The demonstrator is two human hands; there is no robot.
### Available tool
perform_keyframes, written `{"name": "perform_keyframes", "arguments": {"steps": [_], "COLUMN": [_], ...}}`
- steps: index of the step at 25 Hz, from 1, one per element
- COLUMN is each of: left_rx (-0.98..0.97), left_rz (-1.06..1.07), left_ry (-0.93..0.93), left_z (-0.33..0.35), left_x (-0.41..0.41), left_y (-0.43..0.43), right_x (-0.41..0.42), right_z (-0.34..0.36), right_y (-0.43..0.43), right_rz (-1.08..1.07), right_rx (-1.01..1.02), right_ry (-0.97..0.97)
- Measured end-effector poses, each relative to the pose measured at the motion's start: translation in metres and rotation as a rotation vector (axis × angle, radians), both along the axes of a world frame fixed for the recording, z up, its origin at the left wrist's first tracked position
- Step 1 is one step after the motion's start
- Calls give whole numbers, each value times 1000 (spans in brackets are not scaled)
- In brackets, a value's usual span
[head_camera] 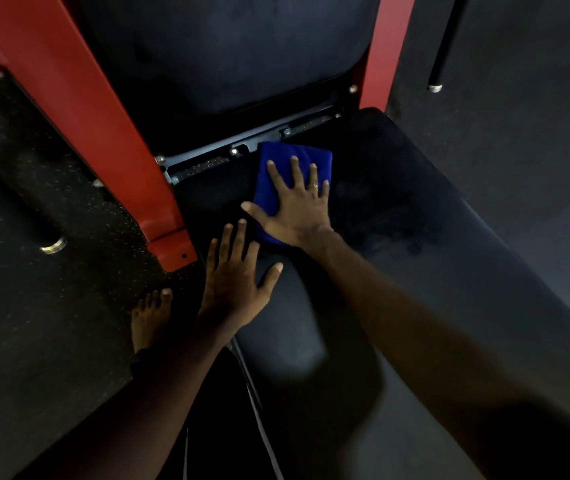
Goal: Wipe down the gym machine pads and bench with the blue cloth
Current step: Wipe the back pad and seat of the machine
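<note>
Pressing down w/ palm open & fingers spread straight, the right hand (297, 206) pinned the folded blue cloth (278, 152) on the bench seat (415, 220), at its far end just below the back pad (235, 57). The left hand (235, 282), also open & flat, rested on the seat's near-left edge beside the red frame (103, 133). A bare foot (150, 317) stood on the speckled floor (34, 306) nearby.

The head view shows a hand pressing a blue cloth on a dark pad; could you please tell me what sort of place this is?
Most likely a gym: a black padded bench meets a red machine frame, with speckled rubber flooring beside it and an upright back pad above.
</note>
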State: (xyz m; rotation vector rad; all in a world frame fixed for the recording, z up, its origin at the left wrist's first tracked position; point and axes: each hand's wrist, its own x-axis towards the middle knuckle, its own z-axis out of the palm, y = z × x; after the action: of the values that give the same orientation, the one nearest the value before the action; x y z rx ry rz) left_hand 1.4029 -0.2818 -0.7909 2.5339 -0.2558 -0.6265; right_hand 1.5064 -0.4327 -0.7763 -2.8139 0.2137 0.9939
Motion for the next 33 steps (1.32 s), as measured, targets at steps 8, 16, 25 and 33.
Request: {"name": "perform_keyframes", "arguments": {"steps": [8, 16, 25, 33], "left_rx": [-11, 6, 11, -2], "left_rz": [-13, -8, -22, -12], "left_ry": [43, 33, 58, 74], "left_z": [1, -1, -4, -3], "left_x": [-1, -1, -1, 0], "left_y": [2, 1, 0, 2], "right_x": [28, -52, -82, -11], "right_z": [-17, 19, 31, 10], "right_y": [-52, -51, -17, -86], "right_rz": [-207, 172, 51, -244], "right_rx": [-225, -12, -35, -306], "right_ry": [-160, -189, -154, -204]}}
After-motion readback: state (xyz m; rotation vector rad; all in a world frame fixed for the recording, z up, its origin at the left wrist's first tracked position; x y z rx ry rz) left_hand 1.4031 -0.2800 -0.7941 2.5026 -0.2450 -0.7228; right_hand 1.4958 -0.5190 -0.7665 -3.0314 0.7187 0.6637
